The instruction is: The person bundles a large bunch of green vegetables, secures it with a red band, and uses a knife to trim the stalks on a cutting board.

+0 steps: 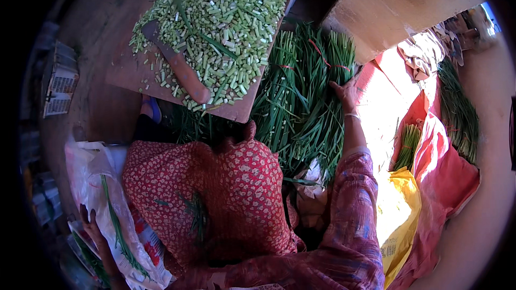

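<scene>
My right hand (348,95) reaches to the far right end of a row of banded garlic chives. Its thumb and fingers grip the side of the rightmost bundle (341,53), near a red band. More garlic chives (301,96) lie to the left of it, long green leaves trailing toward me. At the lower left, in shadow, my left hand (94,231) has its fingers apart and holds nothing visible. It is beside a white plastic bag (88,177) with some green leaves on it. A knife (185,75) with a wooden handle rests on a heap of chopped green stems (231,16).
The chopped stems sit on a brown board (126,72). A large tan panel (403,5) stands at the upper right. Red sheeting (430,166), a yellow bag (400,204) and more green bundles (457,110) lie to the right. A pale crate (60,80) is far left.
</scene>
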`<action>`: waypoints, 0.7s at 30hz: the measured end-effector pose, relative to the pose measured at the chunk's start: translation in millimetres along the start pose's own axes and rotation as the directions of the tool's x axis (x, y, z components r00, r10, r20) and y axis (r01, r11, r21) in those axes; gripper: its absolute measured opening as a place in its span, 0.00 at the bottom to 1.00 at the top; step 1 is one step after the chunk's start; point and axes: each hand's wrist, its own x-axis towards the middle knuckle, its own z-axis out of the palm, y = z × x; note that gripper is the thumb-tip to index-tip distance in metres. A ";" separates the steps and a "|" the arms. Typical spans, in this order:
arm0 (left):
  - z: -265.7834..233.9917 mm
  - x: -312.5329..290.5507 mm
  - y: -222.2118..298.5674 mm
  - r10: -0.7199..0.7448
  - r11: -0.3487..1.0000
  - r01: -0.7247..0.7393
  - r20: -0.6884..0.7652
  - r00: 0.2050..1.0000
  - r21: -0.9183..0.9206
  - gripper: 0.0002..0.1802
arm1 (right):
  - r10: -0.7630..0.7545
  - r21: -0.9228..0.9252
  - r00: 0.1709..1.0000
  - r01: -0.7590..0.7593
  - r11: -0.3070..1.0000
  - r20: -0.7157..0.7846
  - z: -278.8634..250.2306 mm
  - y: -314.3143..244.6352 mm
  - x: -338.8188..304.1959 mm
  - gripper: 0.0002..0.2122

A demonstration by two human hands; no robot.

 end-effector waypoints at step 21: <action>302.3 -125.0 585.9 0.740 0.386 -0.163 0.199 0.643 -0.908 0.58 | -0.470 0.034 0.573 0.658 0.753 -0.671 -263.2 -243.4 -287.8 0.40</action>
